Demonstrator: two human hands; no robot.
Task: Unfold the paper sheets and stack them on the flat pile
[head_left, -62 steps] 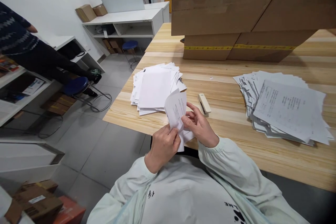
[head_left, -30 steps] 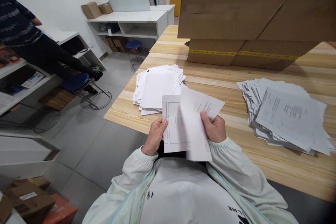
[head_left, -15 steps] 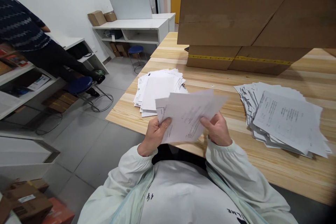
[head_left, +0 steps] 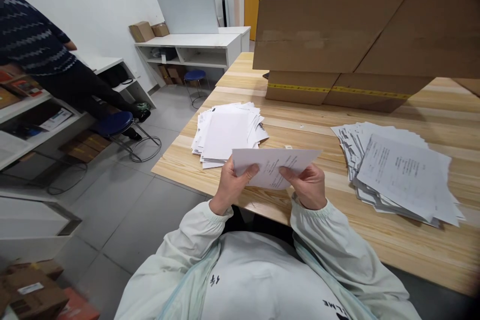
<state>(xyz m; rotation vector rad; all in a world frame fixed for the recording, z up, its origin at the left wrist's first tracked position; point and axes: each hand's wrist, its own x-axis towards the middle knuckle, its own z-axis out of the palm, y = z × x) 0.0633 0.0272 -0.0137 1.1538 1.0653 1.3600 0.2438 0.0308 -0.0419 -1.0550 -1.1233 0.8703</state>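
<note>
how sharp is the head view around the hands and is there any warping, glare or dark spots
Head view: the left hand, the right hand and the white printed sheets they hold are fairly sharp, though the print is too small to read; the light wooden table edge bows from wide-angle distortion; the lighting is even and soft, with no strong glare; the brown cardboard boxes cast a shadow beneath; the corners darken.

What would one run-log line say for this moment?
left hand: grips paper sheets | right hand: grips same sheets | sheets: above wooden table edge | paper piles: both sides
</note>
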